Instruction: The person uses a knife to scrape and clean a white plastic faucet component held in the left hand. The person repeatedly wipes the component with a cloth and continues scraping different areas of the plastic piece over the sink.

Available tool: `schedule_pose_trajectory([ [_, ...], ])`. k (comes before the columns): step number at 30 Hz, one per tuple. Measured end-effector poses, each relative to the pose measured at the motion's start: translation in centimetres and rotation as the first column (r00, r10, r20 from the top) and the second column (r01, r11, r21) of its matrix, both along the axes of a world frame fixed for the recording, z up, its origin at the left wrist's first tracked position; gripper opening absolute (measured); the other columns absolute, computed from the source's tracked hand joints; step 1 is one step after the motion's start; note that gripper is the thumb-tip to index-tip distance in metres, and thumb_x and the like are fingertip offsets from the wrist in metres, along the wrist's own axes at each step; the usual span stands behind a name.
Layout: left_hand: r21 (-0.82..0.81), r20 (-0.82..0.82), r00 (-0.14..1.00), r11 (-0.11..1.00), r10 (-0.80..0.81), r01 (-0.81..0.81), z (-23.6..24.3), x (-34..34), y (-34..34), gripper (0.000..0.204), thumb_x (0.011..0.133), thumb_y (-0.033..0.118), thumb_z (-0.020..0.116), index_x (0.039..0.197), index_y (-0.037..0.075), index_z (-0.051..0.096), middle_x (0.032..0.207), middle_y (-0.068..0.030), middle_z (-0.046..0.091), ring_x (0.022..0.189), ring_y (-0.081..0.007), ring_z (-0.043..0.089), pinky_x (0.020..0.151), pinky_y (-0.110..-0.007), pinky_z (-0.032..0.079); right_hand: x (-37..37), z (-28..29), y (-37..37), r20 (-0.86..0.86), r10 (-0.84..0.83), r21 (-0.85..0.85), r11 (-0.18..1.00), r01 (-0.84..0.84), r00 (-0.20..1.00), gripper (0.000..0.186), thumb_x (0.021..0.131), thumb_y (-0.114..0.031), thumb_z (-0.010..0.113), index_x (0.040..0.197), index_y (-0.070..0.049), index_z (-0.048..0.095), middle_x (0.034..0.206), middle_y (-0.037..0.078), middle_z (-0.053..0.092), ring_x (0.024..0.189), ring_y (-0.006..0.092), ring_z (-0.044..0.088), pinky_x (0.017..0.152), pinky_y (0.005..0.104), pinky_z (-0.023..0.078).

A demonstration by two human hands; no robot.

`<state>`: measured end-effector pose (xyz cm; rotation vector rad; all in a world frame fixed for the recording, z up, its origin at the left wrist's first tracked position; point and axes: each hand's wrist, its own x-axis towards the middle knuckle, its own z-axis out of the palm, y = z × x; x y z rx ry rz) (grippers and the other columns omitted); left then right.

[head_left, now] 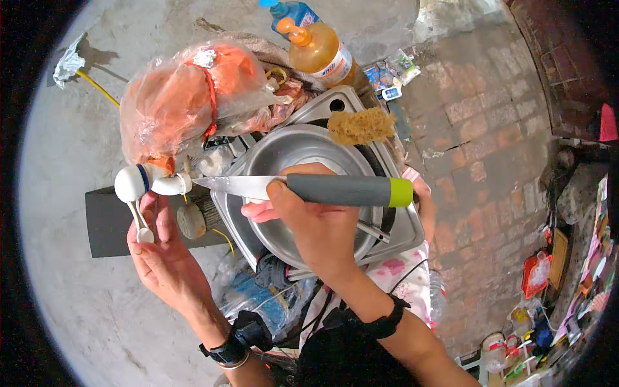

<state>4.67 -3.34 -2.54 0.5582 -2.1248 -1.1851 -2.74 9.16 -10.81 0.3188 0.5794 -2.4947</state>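
Observation:
My right hand [316, 226] grips a kitchen knife [348, 189] with a grey handle and a green end, held level above the sink. Its blade points left, with the tip close to the spout of a white tap [132, 185]. At the tap's lever, my left hand [164, 264] has its thumb and fingers closed round the small round end. Below the knife, a round steel basin [264, 238] sits in a metal sink [412, 226]. A brown scrubbing sponge [361, 126] rests at the basin's far right rim.
Beyond the sink stand an orange pump bottle [322, 55] and a blue bottle [296, 14]. An orange bundle in clear plastic [187, 90] lies at far left, behind the tap. Small packets [392, 72] lie on the right. Brick floor [477, 168] extends to the right.

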Motion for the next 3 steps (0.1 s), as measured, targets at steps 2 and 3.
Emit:
schedule_pose_trajectory([
  [2, 0.002, -0.008, 1.000, 1.000, -0.016, 0.016, -0.07, -0.19, 0.04, 0.049, 0.096, 0.038, 0.038, 0.124, -0.003, 0.044, 0.129, -0.0180, 0.047, 0.120, -0.0309, 0.046, 0.105, -0.044, 0.033, -0.23, -0.22, 0.28, 0.013, 0.049, 0.002, 0.999, -0.049, 0.999, 0.009, 0.083, 0.000, 0.059, 0.089, 0.003, 0.052, 0.076, 0.009, 0.062, 0.070, 0.0168, 0.066, 0.065, 0.0269, 0.056],
  [3, 0.001, -0.006, 1.000, 1.000, -0.013, 0.013, -0.13, -0.11, -0.02, 0.049, 0.096, 0.038, 0.038, 0.124, -0.003, 0.044, 0.129, -0.0180, 0.047, 0.120, -0.0309, 0.046, 0.105, -0.044, 0.033, -0.04, -0.34, 0.22, 0.001, 0.021, -0.004, 1.000, -0.021, 1.000, 0.009, 0.084, 0.000, 0.059, 0.090, 0.001, 0.053, 0.078, 0.009, 0.063, 0.070, 0.0168, 0.066, 0.065, 0.0273, 0.056],
])
